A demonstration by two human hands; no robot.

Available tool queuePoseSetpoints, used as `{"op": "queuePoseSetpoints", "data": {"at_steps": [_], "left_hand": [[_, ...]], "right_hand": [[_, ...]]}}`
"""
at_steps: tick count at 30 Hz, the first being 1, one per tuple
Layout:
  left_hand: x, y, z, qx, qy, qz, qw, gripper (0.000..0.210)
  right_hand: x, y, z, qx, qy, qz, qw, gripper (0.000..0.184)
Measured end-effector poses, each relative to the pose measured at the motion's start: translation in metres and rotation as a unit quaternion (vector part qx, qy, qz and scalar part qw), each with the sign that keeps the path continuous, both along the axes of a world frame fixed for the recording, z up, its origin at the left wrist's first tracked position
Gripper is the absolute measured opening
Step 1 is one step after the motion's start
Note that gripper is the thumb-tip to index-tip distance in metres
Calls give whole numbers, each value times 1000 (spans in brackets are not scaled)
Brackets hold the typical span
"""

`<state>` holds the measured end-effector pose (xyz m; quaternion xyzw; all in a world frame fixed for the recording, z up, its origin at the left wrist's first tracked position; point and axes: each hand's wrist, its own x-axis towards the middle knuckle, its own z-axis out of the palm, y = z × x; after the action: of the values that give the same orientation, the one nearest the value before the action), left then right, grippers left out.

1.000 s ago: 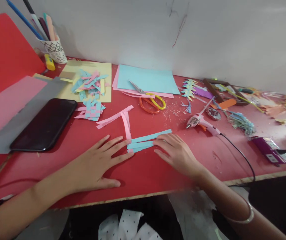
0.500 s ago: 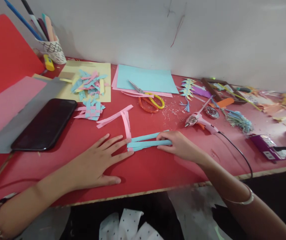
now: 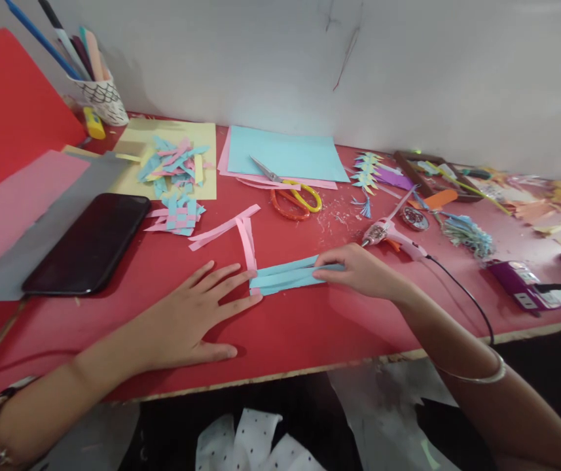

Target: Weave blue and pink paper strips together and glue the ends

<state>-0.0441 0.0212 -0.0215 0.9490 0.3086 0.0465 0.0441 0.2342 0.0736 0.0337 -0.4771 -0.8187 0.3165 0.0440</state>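
Observation:
Blue paper strips (image 3: 285,277) lie side by side on the red tabletop, joined at their left end with a pink paper strip (image 3: 246,242) that points away from me. My left hand (image 3: 196,317) rests flat with fingers spread, two fingertips pressing on that joined end. With thumb and fingers pinched, my right hand (image 3: 351,268) holds a blue strip near its right end. Further pink strips (image 3: 224,227) lie just beyond. A small woven pink-and-blue paper piece (image 3: 180,216) sits to their left.
A black phone (image 3: 88,245) lies at left. Scissors (image 3: 290,190) rest partly on blue paper sheets (image 3: 287,150). Cut strips (image 3: 177,160) are heaped on yellow paper. At right are a pink glue gun (image 3: 393,235) with a cord and a purple power strip (image 3: 523,284).
My right hand has shifted slightly right and up along the strips. The blue strips now lie closer together and flatter. My left hand stays in place.

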Motion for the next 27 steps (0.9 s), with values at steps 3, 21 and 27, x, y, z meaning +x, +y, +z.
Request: {"op": "queuePoseSetpoints", "data": {"at_steps": [3,21,27], "left_hand": [[0,0,0,2,-6,-3,1000,62],[0,1,-2,-10,2,6,1000,64],[-1,0,-4,-12,-3,4,1000,63]], "right_hand": [[0,-1,-2,-14,-5,6,1000,27],[1,-4,-7,-8,-11,27,1000,9],[2,-2,-8,-3,1,30,1000,18]]}}
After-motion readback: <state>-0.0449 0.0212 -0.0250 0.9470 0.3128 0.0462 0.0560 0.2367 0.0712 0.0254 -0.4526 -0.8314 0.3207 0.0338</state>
